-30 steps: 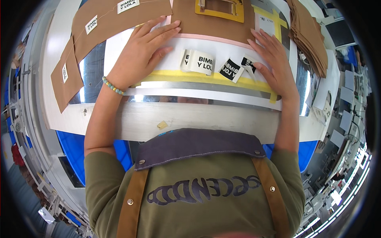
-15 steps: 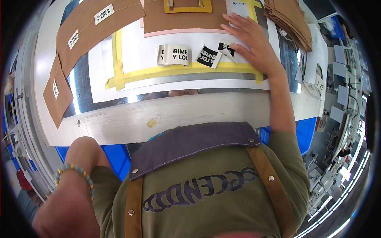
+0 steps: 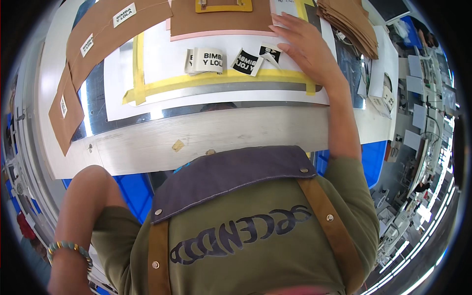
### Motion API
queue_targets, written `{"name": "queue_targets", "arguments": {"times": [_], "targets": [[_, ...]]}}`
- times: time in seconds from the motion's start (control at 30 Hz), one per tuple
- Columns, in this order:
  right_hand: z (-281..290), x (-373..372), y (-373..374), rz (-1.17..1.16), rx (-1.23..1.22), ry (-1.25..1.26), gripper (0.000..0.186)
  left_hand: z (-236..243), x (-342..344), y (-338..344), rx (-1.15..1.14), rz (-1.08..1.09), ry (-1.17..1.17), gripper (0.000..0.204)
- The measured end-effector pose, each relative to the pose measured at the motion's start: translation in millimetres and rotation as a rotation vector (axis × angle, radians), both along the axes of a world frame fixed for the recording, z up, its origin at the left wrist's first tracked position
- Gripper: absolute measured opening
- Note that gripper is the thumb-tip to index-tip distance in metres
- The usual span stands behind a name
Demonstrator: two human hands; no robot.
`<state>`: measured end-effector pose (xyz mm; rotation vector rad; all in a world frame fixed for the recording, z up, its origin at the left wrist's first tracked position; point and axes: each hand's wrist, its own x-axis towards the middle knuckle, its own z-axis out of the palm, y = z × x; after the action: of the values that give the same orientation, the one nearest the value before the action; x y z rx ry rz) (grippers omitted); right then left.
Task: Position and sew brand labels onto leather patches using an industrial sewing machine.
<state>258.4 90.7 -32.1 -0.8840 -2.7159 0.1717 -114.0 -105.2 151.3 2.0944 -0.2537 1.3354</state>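
My right hand lies open, fingers spread, on the right edge of a brown panel with a pink border. Beside its thumb are two black-and-white printed labels; left of these lies a small stack of white labels. A yellow-taped white sheet is under them on a metal plate. A yellow frame-shaped piece rests on the panel. My left arm, with a bead bracelet, hangs down at the lower left; that hand is out of view.
Stitched brown pieces with white labels curve along the left of the white table. A pile of brown pieces sits at the back right. Blue bins are below the front edge. Equipment lines both sides.
My left hand has left the panel's left side and dropped down out of view. My right hand stays at the panel's right edge. The camera view has shifted slightly.
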Motion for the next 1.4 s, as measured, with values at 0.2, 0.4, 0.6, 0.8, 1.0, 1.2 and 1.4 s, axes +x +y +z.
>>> {"name": "queue_targets", "arguments": {"times": [0.2,0.4,0.6,0.8,1.0,1.2,1.4], "targets": [[27.3,-6.2,-20.0,0.038,0.009,0.134,0.036,3.1,-16.7,7.7,0.004,-0.314,0.427,0.027],[28.8,-26.7,-38.8,0.054,-0.093,0.076,0.024,1.6,-10.2,12.8,-0.033,-0.432,0.621,0.028],[35.6,-32.8,5.2,-0.135,-0.468,0.564,0.015,-11.0,-7.1,17.7,-0.071,0.067,0.565,0.028],[3.5,-94.6,63.9,-0.105,-1.101,0.720,0.024,-55.1,-7.7,75.2,-0.300,0.402,0.760,0.045],[5.4,-110.1,90.9,-0.441,-0.649,0.262,0.029,-151.5,8.4,116.7,-0.296,0.902,0.820,0.041],[-21.1,-122.6,98.1,-0.355,-0.316,0.401,0.018,-190.4,27.1,153.8,-0.064,1.020,0.830,0.055],[-19.1,-110.7,96.0,-0.286,-0.216,0.306,0.020,-205.3,28.2,173.6,-0.042,1.116,0.937,0.056]]}}
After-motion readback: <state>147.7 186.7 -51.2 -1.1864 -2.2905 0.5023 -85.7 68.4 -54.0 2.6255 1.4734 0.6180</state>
